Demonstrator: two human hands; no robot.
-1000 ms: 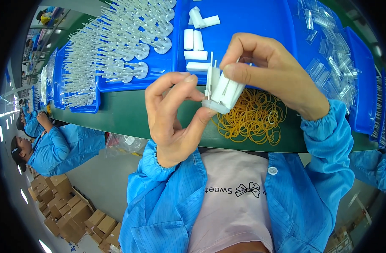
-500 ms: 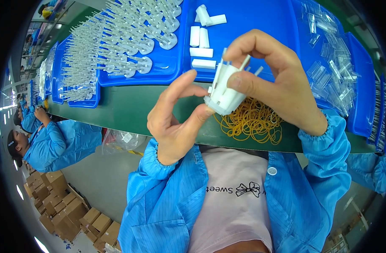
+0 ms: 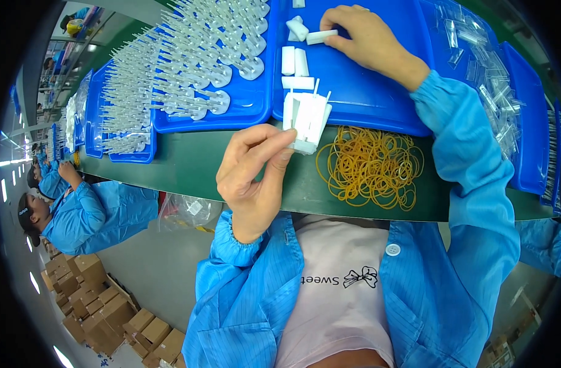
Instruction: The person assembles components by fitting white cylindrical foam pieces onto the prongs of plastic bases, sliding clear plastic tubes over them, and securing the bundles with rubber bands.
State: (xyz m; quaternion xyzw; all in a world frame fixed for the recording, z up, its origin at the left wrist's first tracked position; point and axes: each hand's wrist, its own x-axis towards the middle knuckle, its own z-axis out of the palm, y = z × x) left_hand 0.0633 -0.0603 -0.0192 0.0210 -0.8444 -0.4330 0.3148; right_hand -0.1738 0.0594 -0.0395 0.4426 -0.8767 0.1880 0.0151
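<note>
My left hand (image 3: 251, 181) pinches a white plastic assembly (image 3: 309, 116) by its base, between thumb and fingertips. The assembly stands nearly upright, with white blocks set among thin prongs that stick out on top. Farther off, over the middle blue tray (image 3: 378, 92), my right hand (image 3: 372, 43) has its thumb and finger closed on one end of a small white block (image 3: 319, 37). Several similar white blocks (image 3: 297, 83) lie along that tray's left side, just beyond the assembly.
Yellow rubber bands (image 3: 371, 168) lie heaped on the green table (image 3: 188, 159). Blue trays at left hold rows of pronged white bases (image 3: 213, 67); one at right holds clear plastic pieces (image 3: 498, 104). Another person (image 3: 96, 211) in blue sits at left, near stacked cardboard boxes (image 3: 99, 300).
My right hand has let go of the assembly and reached away to the middle tray, onto a white block. My left hand keeps the assembly, now more upright.
</note>
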